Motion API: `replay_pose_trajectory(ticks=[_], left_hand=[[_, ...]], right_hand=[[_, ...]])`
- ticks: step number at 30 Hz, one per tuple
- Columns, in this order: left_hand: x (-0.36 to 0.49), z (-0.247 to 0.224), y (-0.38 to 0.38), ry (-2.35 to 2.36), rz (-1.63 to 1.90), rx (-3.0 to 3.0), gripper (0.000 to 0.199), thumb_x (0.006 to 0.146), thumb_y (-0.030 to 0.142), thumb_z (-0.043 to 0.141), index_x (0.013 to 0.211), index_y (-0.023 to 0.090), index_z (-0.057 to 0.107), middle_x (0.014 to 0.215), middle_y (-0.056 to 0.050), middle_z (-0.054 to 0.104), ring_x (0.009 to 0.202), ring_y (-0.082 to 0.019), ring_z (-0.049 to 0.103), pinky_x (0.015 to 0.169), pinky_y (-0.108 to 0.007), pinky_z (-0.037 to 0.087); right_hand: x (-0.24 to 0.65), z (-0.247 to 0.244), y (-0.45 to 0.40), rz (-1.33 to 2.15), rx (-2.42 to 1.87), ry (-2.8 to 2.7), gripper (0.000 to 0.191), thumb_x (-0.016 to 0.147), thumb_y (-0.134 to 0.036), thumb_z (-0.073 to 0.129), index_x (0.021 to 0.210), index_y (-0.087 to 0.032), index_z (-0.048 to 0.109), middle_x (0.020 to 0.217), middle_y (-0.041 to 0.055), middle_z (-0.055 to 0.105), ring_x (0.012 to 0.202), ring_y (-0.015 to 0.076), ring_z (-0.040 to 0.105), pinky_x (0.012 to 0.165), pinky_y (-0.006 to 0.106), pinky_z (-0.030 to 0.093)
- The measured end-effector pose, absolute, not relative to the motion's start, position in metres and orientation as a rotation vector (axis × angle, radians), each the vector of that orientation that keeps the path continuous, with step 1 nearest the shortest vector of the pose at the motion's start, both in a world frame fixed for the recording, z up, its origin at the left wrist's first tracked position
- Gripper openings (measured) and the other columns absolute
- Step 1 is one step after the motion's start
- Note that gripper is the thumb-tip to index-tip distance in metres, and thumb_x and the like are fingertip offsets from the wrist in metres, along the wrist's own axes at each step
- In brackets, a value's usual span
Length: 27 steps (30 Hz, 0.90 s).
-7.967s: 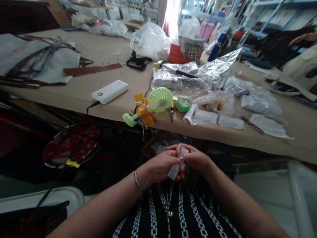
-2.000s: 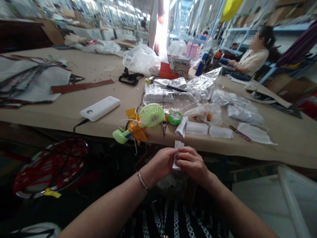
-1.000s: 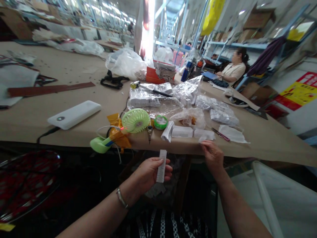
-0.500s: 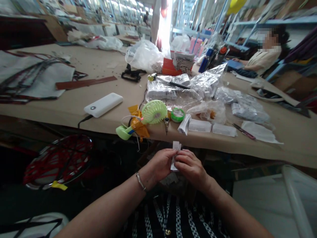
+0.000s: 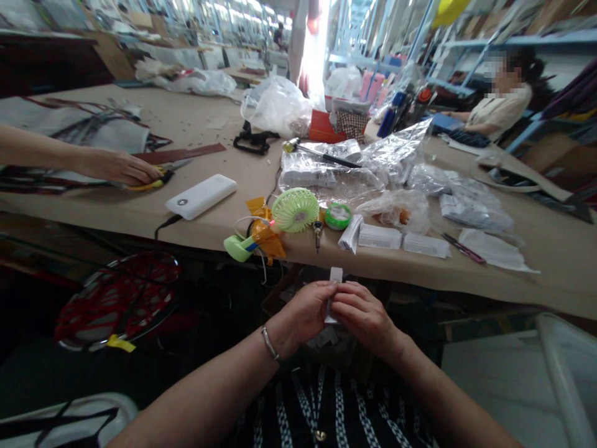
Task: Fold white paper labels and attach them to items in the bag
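Just in front of the table edge, my left hand (image 5: 308, 309) and my right hand (image 5: 364, 314) meet, both closed on a small white paper label (image 5: 336, 274). Its top end sticks up above the fingertips and a lower part shows between the hands; the middle is covered by my fingers. On the table beyond lie stacks of white labels (image 5: 380, 236), a fanned bundle of labels (image 5: 351, 234), a small screwdriver-like tool (image 5: 318, 235) and a green tape roll (image 5: 338, 216).
A green fan (image 5: 295, 210) with orange tape, a white power bank (image 5: 201, 196) and clear plastic packs (image 5: 331, 171) are on the table (image 5: 186, 149). At left, another person's hand (image 5: 122, 168) holds a yellow-and-black tool (image 5: 153, 180). A seated person (image 5: 501, 112) is at right.
Another person's arm has come in from the left with a yellow-and-black tool. The label between my fingers now shows a plainer, blank-looking top. My hands stay nearly in place.
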<state>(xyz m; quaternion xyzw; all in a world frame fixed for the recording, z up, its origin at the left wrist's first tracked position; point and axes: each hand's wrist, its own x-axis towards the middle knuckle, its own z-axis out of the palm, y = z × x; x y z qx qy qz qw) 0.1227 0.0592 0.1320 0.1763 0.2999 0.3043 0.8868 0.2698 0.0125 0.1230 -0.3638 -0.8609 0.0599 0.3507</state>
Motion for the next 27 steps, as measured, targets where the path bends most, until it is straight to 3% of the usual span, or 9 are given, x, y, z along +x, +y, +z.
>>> replay_pose_trajectory(ticks=[5,8,11,14,17,22,24,27], left_hand=[[0.117,0.138,0.059,0.644,0.542,0.436,0.016,0.080,0.022,0.055,0.085,0.008,0.061,0.064,-0.005,0.061,0.055,-0.014,0.060,0.055,-0.028,0.049],[0.113,0.143,0.055,0.620,0.418,0.485,0.020,0.083,0.028,0.052,0.091,0.011,0.058,0.065,-0.004,0.060,0.057,-0.017,0.062,0.060,-0.034,0.051],[0.112,0.145,0.049,0.561,0.375,0.517,0.020,0.082,0.030,0.052,0.088,0.011,0.056,0.068,-0.003,0.059,0.058,-0.016,0.062,0.060,-0.033,0.051],[0.112,0.143,0.045,0.527,0.362,0.559,0.023,0.082,0.033,0.052,0.085,0.011,0.056,0.067,-0.003,0.057,0.056,-0.015,0.060,0.056,-0.030,0.050],[0.112,0.142,0.043,0.539,0.341,0.575,0.020,0.081,0.032,0.054,0.084,0.012,0.054,0.064,-0.002,0.056,0.053,-0.014,0.059,0.050,-0.026,0.047],[0.113,0.140,0.039,0.602,0.317,0.591,0.018,0.080,0.031,0.055,0.081,0.013,0.052,0.060,0.000,0.054,0.049,-0.012,0.057,0.046,-0.022,0.044],[0.113,0.138,0.038,0.612,0.326,0.596,0.018,0.080,0.031,0.055,0.081,0.013,0.052,0.059,0.000,0.053,0.048,-0.012,0.056,0.045,-0.022,0.042],[0.112,0.137,0.038,0.609,0.376,0.596,0.019,0.080,0.032,0.055,0.081,0.013,0.053,0.060,0.001,0.053,0.047,-0.011,0.055,0.045,-0.021,0.041]], right_hand=[[0.277,0.124,0.012,0.428,-1.102,-1.791,0.030,0.081,-0.030,0.060,0.109,-0.021,0.057,0.109,0.0088,0.059,0.109,0.0251,0.050,0.095,0.044,0.041],[0.281,0.126,0.019,0.899,-1.232,-1.412,0.032,0.081,-0.030,0.057,0.112,-0.023,0.054,0.102,0.0051,0.060,0.096,0.0194,0.057,0.087,0.036,0.045],[0.282,0.126,0.028,1.479,-1.111,-1.178,0.041,0.074,-0.028,0.065,0.114,-0.024,0.054,0.102,0.0031,0.062,0.089,0.0162,0.059,0.080,0.029,0.047],[0.280,0.126,0.032,1.787,-0.955,-1.071,0.040,0.069,-0.027,0.070,0.107,-0.020,0.060,0.101,0.0047,0.063,0.087,0.0160,0.060,0.079,0.027,0.046],[0.277,0.124,0.032,1.903,-0.859,-1.004,0.042,0.065,-0.030,0.073,0.103,-0.016,0.062,0.095,0.0060,0.064,0.081,0.0165,0.061,0.077,0.028,0.047],[0.271,0.119,0.031,1.891,-0.795,-0.967,0.030,0.062,-0.035,0.075,0.082,-0.016,0.064,0.104,0.0072,0.061,0.092,0.0197,0.059,0.081,0.031,0.047],[0.270,0.118,0.030,1.866,-0.817,-1.000,0.032,0.064,-0.039,0.073,0.085,-0.017,0.064,0.103,0.0071,0.061,0.091,0.0195,0.059,0.080,0.030,0.048],[0.270,0.120,0.027,1.660,-0.968,-1.107,0.038,0.072,-0.040,0.066,0.105,-0.021,0.059,0.104,0.0063,0.061,0.087,0.0180,0.060,0.076,0.030,0.049]])
